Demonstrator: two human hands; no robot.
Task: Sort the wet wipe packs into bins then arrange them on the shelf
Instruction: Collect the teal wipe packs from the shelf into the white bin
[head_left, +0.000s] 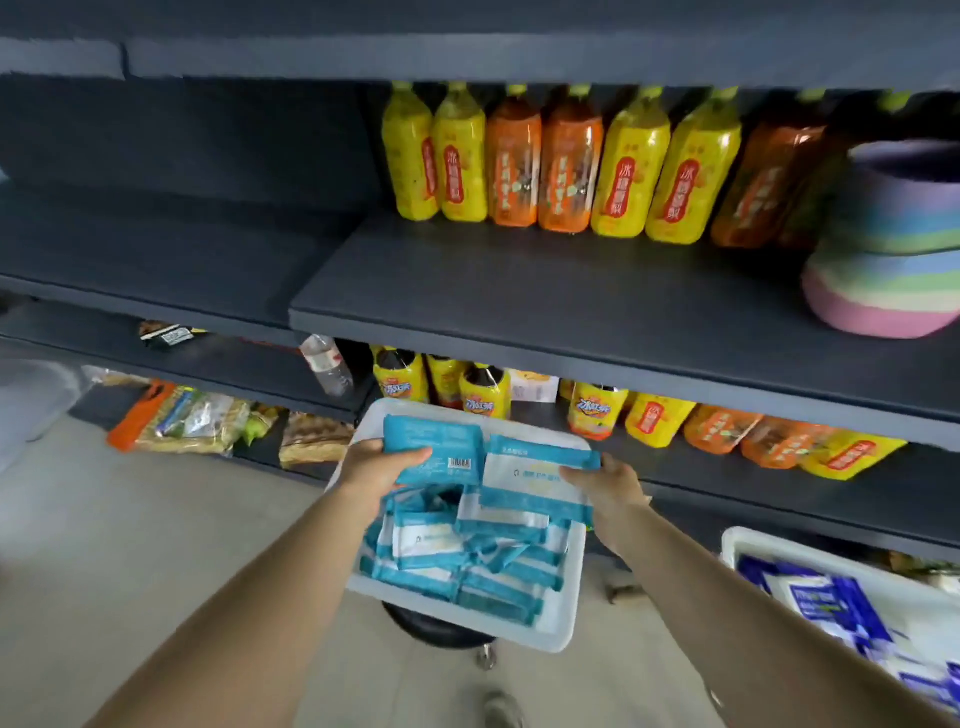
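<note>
A white bin (563, 618) sits on a black stool below me, filled with several teal-and-white wet wipe packs (467, 561). My left hand (376, 467) grips a teal pack (441, 449) with its barcode side up, held above the bin's far left. My right hand (610, 483) grips a white-and-teal pack (535, 475) by its right edge, above the bin's far right. A second white bin (748, 545) with blue-and-white packs (826, 603) stands at the lower right. The dark shelf (571, 306) lies in front of me, bare at its front.
Yellow and orange drink bottles (540, 166) line the back of the shelf. A pastel striped basket (888, 249) stands at its right end. More bottles (654, 421) fill the lower shelf. Snack bags (197, 415) lie at the lower left. The black stool (431, 629) has castors.
</note>
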